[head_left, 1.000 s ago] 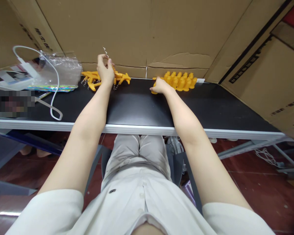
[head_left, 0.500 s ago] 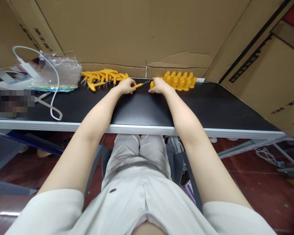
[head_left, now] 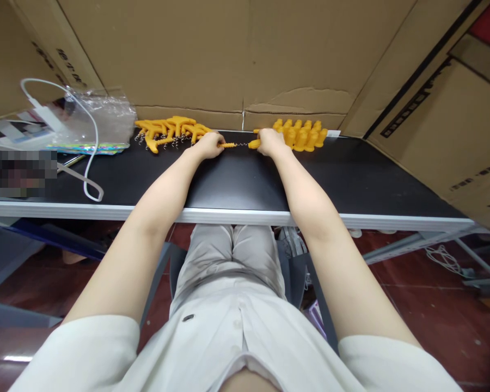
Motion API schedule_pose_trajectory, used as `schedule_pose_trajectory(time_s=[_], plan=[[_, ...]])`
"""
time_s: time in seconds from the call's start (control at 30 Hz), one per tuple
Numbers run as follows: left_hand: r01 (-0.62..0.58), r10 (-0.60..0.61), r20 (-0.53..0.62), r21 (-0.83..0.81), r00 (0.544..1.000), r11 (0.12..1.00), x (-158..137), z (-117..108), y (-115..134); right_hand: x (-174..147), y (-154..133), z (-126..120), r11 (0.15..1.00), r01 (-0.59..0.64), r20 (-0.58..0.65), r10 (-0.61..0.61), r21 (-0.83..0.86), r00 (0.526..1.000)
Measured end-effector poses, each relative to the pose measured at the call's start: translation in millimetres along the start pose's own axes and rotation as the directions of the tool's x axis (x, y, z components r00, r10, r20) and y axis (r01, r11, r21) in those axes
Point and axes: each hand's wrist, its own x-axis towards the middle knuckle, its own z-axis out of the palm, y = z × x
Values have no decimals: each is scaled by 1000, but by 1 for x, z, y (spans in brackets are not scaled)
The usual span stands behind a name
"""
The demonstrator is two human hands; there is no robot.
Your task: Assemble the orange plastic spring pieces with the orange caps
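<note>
My left hand [head_left: 211,146] is closed on a yellow corkscrew [head_left: 229,145], its metal spiral pointing right. My right hand [head_left: 270,142] grips a yellow bottle-shaped sleeve [head_left: 253,144] laid sideways, with its end facing the spiral. The spiral's tip is at the sleeve's end; whether it has entered cannot be made out. Beside my left hand lies a pile of yellow T-handled corkscrews [head_left: 169,130] with bare spirals. Just right of my right hand, several upright yellow sleeves [head_left: 306,136] stand in rows.
On the left of the black table [head_left: 240,179] are a clear plastic bag [head_left: 106,117] and a white cable [head_left: 93,122]. A cardboard wall [head_left: 245,60] closes off the back, with more cardboard at the right. The table's pale front edge [head_left: 237,216] runs below my forearms.
My right hand has tipped the sleeve from upright to sideways, toward the corkscrew. The corkscrew in my left hand has levelled, and its spiral now meets the sleeve's end.
</note>
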Motion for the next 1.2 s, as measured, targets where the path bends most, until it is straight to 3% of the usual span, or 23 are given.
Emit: schedule_pose_trajectory(time_s=[0.27,0.67,0.93,1.2], plan=[[-42,42,-21,-4,999,999,-1,-2,5,-5,-5,-4,996,19,49,-24,87,999],[71,-71,-13,44,997,997,-8,-10,12,-6,-3,-6,995,-30,40,26,97,999],[60,-58,-51,39,997,997,-8,-6,15,-8,-6,-8,993,-2,28,-1,115,1000],[57,-55,-32,81,998,995,-8,-6,17,-6,-5,-10,996,-45,3,45,81,999]])
